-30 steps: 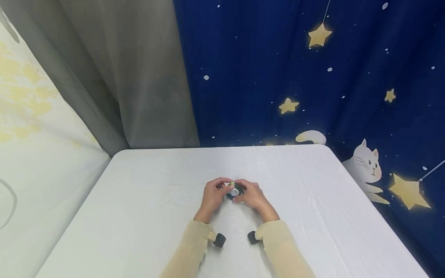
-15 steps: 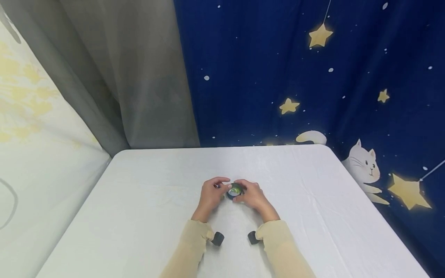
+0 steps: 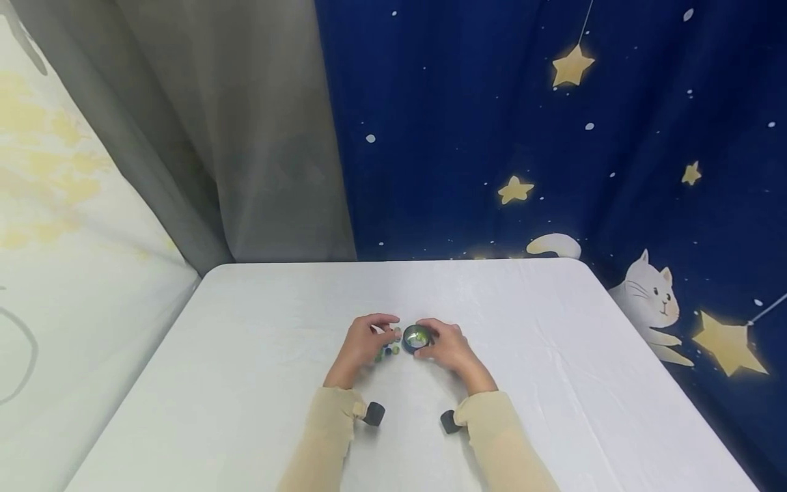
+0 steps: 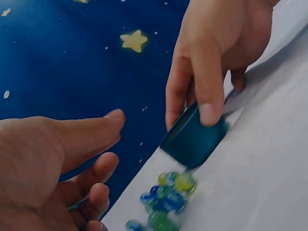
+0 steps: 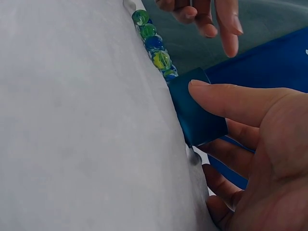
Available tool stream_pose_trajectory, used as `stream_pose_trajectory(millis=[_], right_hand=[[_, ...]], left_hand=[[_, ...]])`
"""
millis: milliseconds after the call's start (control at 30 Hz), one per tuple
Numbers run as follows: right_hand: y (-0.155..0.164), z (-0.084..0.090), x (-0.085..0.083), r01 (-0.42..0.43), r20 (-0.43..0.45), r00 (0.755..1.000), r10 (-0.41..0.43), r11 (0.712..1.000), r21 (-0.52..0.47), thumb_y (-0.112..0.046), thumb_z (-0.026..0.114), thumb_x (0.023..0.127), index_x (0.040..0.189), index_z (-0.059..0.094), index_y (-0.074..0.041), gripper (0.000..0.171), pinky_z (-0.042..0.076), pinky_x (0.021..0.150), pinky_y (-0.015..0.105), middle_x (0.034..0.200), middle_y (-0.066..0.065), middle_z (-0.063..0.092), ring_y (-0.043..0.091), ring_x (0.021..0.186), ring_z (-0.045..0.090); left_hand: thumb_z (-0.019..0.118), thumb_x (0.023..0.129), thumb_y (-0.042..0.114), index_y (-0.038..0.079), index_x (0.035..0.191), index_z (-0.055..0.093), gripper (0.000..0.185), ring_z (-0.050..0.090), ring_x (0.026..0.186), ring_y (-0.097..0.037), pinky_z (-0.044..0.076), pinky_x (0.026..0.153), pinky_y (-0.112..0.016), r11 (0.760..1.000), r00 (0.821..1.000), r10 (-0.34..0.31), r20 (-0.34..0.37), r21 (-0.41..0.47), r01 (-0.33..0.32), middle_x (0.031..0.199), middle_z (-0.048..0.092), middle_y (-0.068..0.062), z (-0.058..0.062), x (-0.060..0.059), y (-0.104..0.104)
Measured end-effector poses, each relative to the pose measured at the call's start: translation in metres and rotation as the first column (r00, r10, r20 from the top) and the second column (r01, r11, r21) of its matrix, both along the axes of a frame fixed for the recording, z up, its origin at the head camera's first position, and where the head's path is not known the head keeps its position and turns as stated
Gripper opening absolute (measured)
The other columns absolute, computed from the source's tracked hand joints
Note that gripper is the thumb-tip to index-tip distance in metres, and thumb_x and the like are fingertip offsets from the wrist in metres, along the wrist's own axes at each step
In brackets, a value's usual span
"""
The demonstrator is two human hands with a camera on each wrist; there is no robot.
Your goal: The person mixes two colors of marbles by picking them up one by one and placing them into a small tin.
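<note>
Right now your right hand grips a small teal round tin between thumb and fingers, tilted on its lower edge against the tabletop, with its mouth turned toward your left hand. A cluster of blue, green and yellow glass marbles lies on the cloth just beside the tin's mouth, between your two hands. Your left hand is released, fingers loosely spread and holding nothing, hovering just beside the marbles on the side away from the tin.

The step in hand looks like working the marbles at the tin's mouth, so steadiness matters most. Hold the tin's lower rim touching the tabletop, so no gap opens for a marble to slip under. Your thumb sits near the rim; I would judge a grip further back on the wall leaves the mouth freer. Cup your left hand low behind the cluster, fingertips touching the cloth, since marbles roll freely on a smooth cover and the wrinkles will steer them unevenly. Move slowly; a quick sweep is likely to scatter them past your fingers. From the head view the inside of the tin shows a greenish glint, but I cannot tell how many marbles are in it.
</note>
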State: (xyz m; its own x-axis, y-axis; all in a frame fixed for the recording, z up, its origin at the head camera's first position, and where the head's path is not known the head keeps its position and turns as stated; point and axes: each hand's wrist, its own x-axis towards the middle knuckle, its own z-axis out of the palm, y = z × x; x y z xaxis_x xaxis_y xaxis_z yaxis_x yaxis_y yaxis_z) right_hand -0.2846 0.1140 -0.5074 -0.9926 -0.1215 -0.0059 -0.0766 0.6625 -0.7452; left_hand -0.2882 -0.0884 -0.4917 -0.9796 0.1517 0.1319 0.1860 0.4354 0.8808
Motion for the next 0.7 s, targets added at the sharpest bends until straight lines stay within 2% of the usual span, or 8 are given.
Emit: stream_pose_trajectory(millis=[267,367,533,700], right_hand=[[-0.001,0.001,0.001,0.014,0.013,1.000,-0.014,1.000,-0.003,-0.019,0.084,0.072,0.126,0.064,-0.022,0.058,0.030,0.100,0.062,0.131,0.006,0.060,0.036,0.125,0.043],[-0.002,0.002,0.000,0.016,0.010,1.000,-0.016,1.000,-0.006,-0.018,0.084,0.071,0.125,0.064,-0.021,0.058,0.030,0.101,0.062,0.131,0.006,0.060,0.037,0.125,0.043],[-0.002,0.002,0.000,0.016,0.018,1.000,-0.016,1.000,-0.011,-0.018,0.084,0.071,0.125,0.064,-0.021,0.058,0.030,0.100,0.062,0.131,0.006,0.060,0.036,0.124,0.043],[-0.002,0.002,-0.001,0.019,0.021,1.000,-0.019,1.000,-0.008,-0.018,0.084,0.070,0.125,0.064,-0.022,0.059,0.030,0.101,0.062,0.132,0.006,0.060,0.036,0.127,0.042]], left_hand=[[0.077,0.081,0.011,0.009,0.102,0.074,0.021,0.051,0.074,-0.018,0.043,0.067,-0.033,0.995,0.995,-0.035,0.097,-0.090,0.044,0.081,0.060,0.001,0.002,-0.001,-0.021],[0.077,0.081,0.009,0.010,0.101,0.075,0.020,0.051,0.073,-0.017,0.043,0.066,-0.032,0.993,0.994,-0.037,0.101,-0.107,0.048,0.081,0.059,0.001,0.000,-0.002,-0.029],[0.077,0.078,0.007,0.011,0.097,0.075,0.020,0.053,0.074,-0.018,0.044,0.063,-0.033,0.993,0.994,0.002,0.107,-0.117,0.011,0.081,0.059,0.001,-0.001,-0.002,-0.040],[0.077,0.077,0.005,0.011,0.097,0.075,0.021,0.055,0.078,-0.018,0.045,0.067,-0.033,0.991,0.992,-0.006,0.124,-0.135,0.023,0.081,0.059,0.001,-0.002,-0.002,-0.045]])
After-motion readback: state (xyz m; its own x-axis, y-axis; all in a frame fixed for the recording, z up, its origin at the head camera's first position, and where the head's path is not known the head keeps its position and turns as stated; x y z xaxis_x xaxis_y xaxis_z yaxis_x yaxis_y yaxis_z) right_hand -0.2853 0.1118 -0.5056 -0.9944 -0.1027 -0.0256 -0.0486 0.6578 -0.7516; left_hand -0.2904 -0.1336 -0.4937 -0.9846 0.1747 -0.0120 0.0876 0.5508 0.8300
